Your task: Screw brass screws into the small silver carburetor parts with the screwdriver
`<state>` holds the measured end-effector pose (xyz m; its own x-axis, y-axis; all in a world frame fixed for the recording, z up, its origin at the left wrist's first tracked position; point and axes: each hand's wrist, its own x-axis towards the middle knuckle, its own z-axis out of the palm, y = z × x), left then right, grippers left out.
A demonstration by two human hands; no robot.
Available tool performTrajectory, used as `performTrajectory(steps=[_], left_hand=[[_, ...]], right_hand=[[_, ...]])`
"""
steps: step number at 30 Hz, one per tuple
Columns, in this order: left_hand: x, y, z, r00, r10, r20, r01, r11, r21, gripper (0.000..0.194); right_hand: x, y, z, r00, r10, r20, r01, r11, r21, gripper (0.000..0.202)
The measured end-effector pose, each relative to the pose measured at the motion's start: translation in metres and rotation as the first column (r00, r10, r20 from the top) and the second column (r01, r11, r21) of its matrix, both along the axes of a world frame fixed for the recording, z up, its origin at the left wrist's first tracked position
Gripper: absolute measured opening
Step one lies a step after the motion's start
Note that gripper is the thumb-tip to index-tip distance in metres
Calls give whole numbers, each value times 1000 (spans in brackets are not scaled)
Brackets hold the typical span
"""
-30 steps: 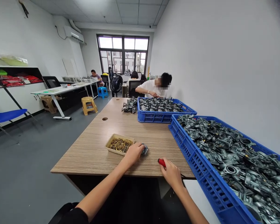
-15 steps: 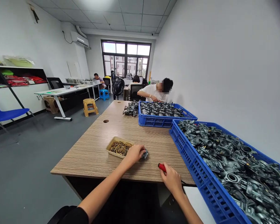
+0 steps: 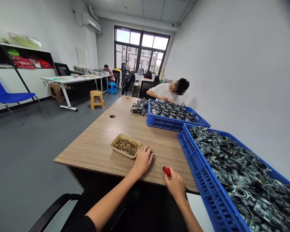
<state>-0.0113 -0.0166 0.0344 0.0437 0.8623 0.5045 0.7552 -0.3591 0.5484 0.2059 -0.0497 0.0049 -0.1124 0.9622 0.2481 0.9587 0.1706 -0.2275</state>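
Observation:
My left hand (image 3: 144,159) is closed over a small grey metal casting (image 3: 153,154), which looks like a carburetor body; the fingers cover most of it. It rests at the table, just right of a tan plastic tray (image 3: 114,149) filled with small brass pieces (image 3: 126,146). In my right hand (image 3: 175,184) is a red-handled tool (image 3: 167,171) with a dark end, gripped near the table's front edge. What the tool's working end looks like cannot be made out.
A blue crate (image 3: 197,164) heaped with grey castings stands along the right side. Behind it, another blue crate (image 3: 164,121) holds darker assemblies, with a pile of assemblies (image 3: 139,107) at its left. A co-worker (image 3: 168,91) sits across the wood-grain table (image 3: 96,141).
The camera view has tilted and shifted slightly. My left hand has turned over the casting, hiding more of it. My right hand keeps the red-handled tool in about the same place.

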Motion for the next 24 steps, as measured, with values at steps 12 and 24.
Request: performTrajectory(steps=[12,24], left_hand=[[5,3,-28,931,-70,359,69,997,14,31],[-7,7,-23,857,-100,505,128,991,-22,36]], right_hand=[[0,0,-7,999,11,-50,-9,999,45,15],[-2,2,-7,999,-38,20,37,998,54,21]])
